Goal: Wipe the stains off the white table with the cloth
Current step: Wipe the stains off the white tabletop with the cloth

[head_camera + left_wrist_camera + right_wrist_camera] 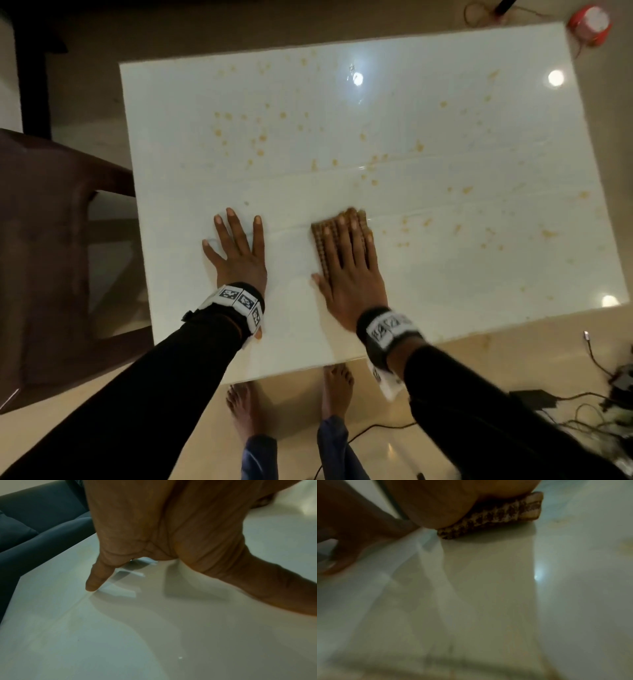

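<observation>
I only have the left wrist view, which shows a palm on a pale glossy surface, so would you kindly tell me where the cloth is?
Observer: The brown checked folded cloth lies under the right hand, which presses it flat on the glossy white table.
Operator: Thank you. Are there stains left?
Observer: Yes, orange-brown stain spots are scattered over the far half and the right side of the table.
Operator: Is the area around my left hand clean?
Observer: The left hand rests with fingers spread on a near-left patch that shows no spots, only faint streaks.
Operator: Is anything else on the table?
Observer: Nothing else on it; a red round object sits beyond the far right corner.
</observation>
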The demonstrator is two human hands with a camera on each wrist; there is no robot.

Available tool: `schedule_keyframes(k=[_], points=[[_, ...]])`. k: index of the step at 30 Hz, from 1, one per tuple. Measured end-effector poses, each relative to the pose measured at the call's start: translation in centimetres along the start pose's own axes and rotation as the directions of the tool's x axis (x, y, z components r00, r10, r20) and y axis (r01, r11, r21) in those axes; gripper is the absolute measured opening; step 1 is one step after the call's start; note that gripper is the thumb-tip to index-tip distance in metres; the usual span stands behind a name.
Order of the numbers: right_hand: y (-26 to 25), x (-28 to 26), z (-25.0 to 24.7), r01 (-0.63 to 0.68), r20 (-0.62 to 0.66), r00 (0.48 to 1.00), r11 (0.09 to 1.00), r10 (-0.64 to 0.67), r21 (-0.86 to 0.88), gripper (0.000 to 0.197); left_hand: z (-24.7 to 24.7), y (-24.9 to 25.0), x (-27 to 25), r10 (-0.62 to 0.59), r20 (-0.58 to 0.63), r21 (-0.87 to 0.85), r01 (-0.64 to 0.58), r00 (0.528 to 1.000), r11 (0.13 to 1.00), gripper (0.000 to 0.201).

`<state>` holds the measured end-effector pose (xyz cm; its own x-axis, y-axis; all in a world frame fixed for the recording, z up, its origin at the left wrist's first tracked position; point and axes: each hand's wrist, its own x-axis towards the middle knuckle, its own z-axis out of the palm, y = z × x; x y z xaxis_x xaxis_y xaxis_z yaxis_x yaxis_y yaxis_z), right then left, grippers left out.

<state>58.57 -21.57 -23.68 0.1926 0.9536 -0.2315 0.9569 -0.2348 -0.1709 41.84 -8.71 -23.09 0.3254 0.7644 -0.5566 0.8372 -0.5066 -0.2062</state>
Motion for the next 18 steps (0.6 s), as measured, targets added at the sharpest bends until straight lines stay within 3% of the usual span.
schedule_keyframes(k=[2, 5, 7, 9, 12, 16, 18], points=[[0.4, -1.9, 0.6, 0.05, 0.007, 0.999, 0.999, -0.05, -0.003, 0.076, 0.2, 0.2, 0.0, -0.028, 0.03, 0.004, 0.028, 0.999, 1.0, 0.084], [1.2, 3.0, -0.2, 0.077, -0.019, 0.997, 0.997, -0.077, -0.009, 0.076, 0.3, 0.7, 0.0, -0.028, 0.032, 0.03, 0.027, 0.999, 0.999, 0.086], [1.2, 7.8, -1.3, 0.015, -0.035, 0.999, 1.0, -0.015, 0.011, 0.077, 0.4, 0.7, 0.0, -0.04, 0.015, 0.024, 0.039, 0.999, 0.999, 0.095], [1.0, 9.9, -1.8, -0.067, -0.025, 0.997, 0.997, 0.067, 0.025, 0.078, 0.5, 0.6, -0.1, -0.045, 0.005, 0.018, 0.045, 0.999, 0.999, 0.087], [0.6, 6.0, -0.9, -0.02, -0.06, 0.998, 1.0, 0.021, 0.022, 0.077, 0.2, 0.3, -0.2, -0.035, 0.017, -0.012, 0.035, 0.999, 0.999, 0.087], [0.1, -4.0, 0.8, 0.141, 0.073, 0.988, 0.987, -0.136, -0.07, 0.079, -0.1, 0.0, -0.2, -0.006, 0.046, 0.02, 0.005, 0.999, 1.0, 0.134], [0.8, -3.9, 1.0, 0.189, 0.085, 0.979, 0.979, -0.183, -0.072, 0.081, 0.0, 0.0, -0.3, -0.002, 0.056, 0.02, 0.001, 0.998, 1.0, 0.133]])
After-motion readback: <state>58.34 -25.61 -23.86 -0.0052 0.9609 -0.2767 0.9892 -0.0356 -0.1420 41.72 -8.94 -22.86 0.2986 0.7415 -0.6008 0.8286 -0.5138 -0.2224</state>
